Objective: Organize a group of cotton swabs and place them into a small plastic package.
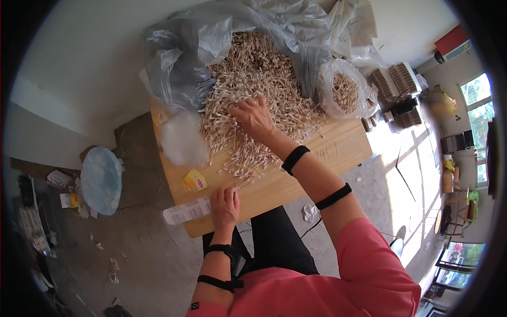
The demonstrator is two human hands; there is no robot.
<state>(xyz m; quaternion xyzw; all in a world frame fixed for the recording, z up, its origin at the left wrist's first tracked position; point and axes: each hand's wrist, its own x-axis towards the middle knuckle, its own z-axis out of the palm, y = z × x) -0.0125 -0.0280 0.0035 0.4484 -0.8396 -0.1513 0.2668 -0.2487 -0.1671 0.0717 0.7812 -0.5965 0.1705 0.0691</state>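
A large heap of cotton swabs (285,95) with pale wooden sticks and white tips spills from a grey plastic bag (177,79) onto the wooden table (338,145). My right hand (254,120) rests on the middle of the heap, palm down, fingers bent and spread apart among the swabs. At the table's near edge, my left hand (225,205) is closed with its fingers curled together. A few swab ends show by its fingertips, but what it holds is hidden. A printed clear strip (187,211) lies beside it, and a small yellow packet (195,180) farther up.
A clear plastic bag (184,138) sits on the table's left side. To the right of the heap stands a translucent bag of swabs (345,92). Stacked bundles (397,82) stand beyond it. On the floor at left is a round pale-blue stool (101,180).
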